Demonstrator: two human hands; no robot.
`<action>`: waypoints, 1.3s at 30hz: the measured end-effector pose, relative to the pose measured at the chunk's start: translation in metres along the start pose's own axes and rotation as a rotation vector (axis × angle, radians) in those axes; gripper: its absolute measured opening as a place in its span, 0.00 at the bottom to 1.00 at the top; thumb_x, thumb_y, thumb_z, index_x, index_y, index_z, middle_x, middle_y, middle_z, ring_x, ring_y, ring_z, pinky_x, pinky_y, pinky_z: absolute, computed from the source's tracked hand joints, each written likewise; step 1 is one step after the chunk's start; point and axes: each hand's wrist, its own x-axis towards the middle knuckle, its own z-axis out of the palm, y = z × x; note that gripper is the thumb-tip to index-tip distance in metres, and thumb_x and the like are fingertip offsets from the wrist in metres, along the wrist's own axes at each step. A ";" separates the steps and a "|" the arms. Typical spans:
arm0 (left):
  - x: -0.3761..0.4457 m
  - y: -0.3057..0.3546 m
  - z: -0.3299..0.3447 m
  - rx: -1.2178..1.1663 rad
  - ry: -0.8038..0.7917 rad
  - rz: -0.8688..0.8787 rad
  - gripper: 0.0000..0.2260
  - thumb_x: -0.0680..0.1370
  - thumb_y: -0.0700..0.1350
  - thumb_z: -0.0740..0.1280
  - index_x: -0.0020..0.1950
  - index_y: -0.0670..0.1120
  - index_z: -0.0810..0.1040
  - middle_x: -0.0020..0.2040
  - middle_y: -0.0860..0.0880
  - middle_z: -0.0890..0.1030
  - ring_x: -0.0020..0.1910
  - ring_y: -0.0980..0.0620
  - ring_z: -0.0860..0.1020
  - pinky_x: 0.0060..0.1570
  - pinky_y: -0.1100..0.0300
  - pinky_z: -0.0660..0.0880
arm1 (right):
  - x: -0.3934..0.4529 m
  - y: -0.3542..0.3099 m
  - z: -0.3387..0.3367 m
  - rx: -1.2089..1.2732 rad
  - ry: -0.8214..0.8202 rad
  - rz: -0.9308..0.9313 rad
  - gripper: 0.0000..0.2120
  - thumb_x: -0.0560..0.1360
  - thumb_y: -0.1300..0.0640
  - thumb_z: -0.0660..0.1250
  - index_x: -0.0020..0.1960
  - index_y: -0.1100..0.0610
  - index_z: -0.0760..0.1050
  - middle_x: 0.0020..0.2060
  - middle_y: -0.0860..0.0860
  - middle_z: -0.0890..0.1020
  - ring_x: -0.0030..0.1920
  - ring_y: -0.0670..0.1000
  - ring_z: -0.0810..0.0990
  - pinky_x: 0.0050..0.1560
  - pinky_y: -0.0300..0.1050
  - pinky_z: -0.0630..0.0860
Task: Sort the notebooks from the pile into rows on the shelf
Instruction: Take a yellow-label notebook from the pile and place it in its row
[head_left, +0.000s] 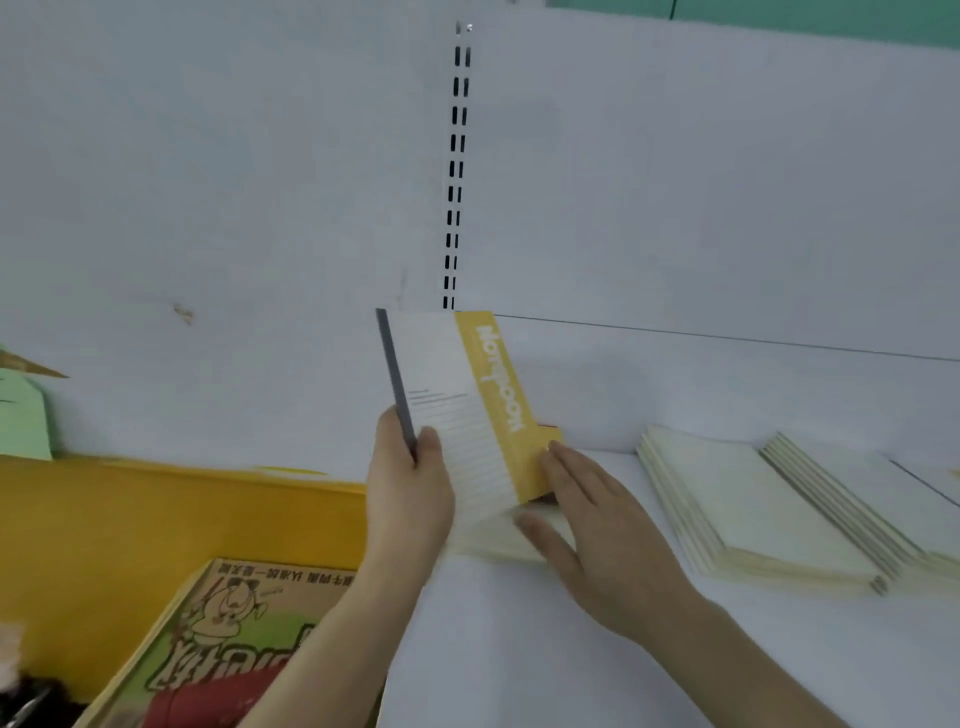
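Two hands work at the white shelf (571, 649): the left hand (408, 499) grasps a yellow-and-white notebook (457, 415) upright, the right hand (597, 525) lies flat against it, released, cream notebook stacks (753, 509) farther right.

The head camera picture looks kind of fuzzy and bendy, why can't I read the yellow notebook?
Head view: the whole frame is soft, so the white word on the yellow-and-white striped notebook smears; head view: the wide lens bends the shelf's back line; head view: light is flat and even, with only faint shadows under the left hand, the right hand and the cream notebook stacks.
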 end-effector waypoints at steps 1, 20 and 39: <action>0.001 0.000 -0.006 0.000 0.016 0.007 0.05 0.85 0.45 0.57 0.57 0.52 0.72 0.42 0.55 0.76 0.38 0.58 0.74 0.35 0.61 0.68 | 0.006 0.006 0.001 -0.003 -0.021 0.038 0.39 0.78 0.33 0.39 0.77 0.58 0.59 0.77 0.52 0.61 0.76 0.51 0.59 0.75 0.45 0.55; 0.005 -0.003 -0.035 0.039 -0.037 0.003 0.14 0.85 0.44 0.56 0.70 0.57 0.66 0.53 0.64 0.77 0.50 0.63 0.75 0.43 0.65 0.73 | 0.034 0.012 -0.037 -0.147 0.253 0.221 0.13 0.80 0.49 0.58 0.42 0.53 0.74 0.22 0.47 0.70 0.23 0.52 0.67 0.25 0.42 0.62; -0.022 0.009 0.009 -0.260 -0.293 -0.001 0.13 0.83 0.41 0.63 0.59 0.59 0.74 0.52 0.61 0.84 0.53 0.61 0.82 0.47 0.65 0.79 | -0.020 -0.059 -0.014 0.045 0.149 -0.055 0.25 0.81 0.47 0.52 0.76 0.54 0.64 0.76 0.50 0.64 0.77 0.51 0.58 0.72 0.55 0.64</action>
